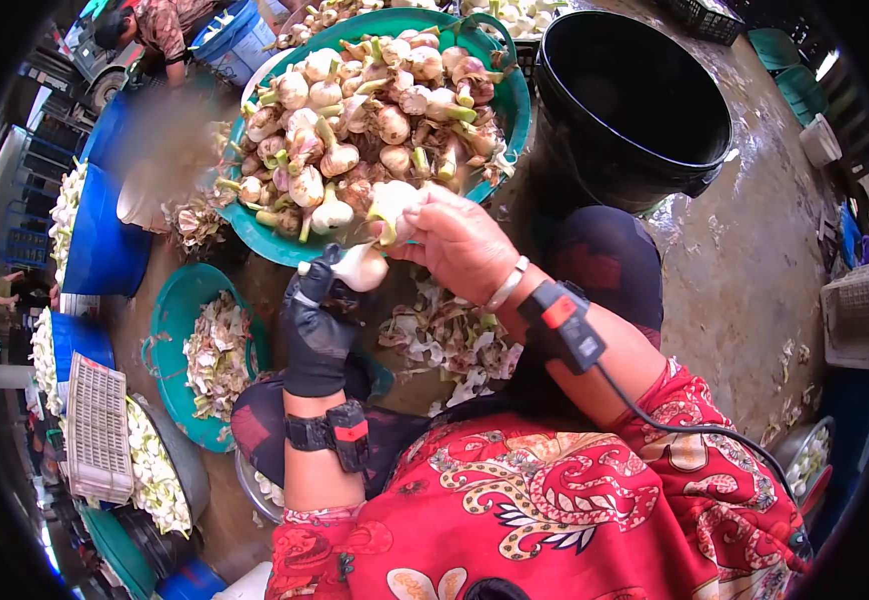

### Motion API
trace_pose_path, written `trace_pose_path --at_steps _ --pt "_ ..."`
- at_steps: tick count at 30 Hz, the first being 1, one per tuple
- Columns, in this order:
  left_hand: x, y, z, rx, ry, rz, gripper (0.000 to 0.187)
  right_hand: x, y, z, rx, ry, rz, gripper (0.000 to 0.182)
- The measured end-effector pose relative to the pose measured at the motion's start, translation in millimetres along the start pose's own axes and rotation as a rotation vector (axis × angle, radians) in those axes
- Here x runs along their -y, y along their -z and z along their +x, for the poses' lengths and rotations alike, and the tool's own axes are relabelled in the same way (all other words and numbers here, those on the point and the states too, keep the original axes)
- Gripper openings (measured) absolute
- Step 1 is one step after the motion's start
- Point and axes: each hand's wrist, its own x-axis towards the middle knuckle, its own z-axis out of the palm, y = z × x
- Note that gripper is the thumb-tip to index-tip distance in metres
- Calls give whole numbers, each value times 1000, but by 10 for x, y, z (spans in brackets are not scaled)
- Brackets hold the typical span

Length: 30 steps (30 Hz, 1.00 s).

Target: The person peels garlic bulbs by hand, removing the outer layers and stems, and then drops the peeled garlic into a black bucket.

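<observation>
My left hand [317,335], in a black glove, is closed around a garlic bulb [363,268] with a short stem. A thin pale band shows across the glove's fingers. Bare and pinched, my right hand [463,242] grips another garlic bulb [391,208], whitish, just above the first one. Both hands are at the near rim of a green basin [522,110] heaped with garlic bulbs [393,125], many with dirty skins and cut green stems. Below the hands, garlic skins [455,340] lie in a loose pile on the floor.
Right of the basin stands a large black bucket [595,160]. A smaller green basin [170,330] at left holds peelings. Further left are blue tubs [115,225] of pale garlic and a plastic basket [98,430]. Another person [170,30] bends over at the upper left.
</observation>
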Motion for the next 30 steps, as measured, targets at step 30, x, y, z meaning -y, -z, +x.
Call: trace_pose_path --at_steps 30 --pt "59 39 108 185 62 -225 38 471 -171 -183 -172 1 -539 42"
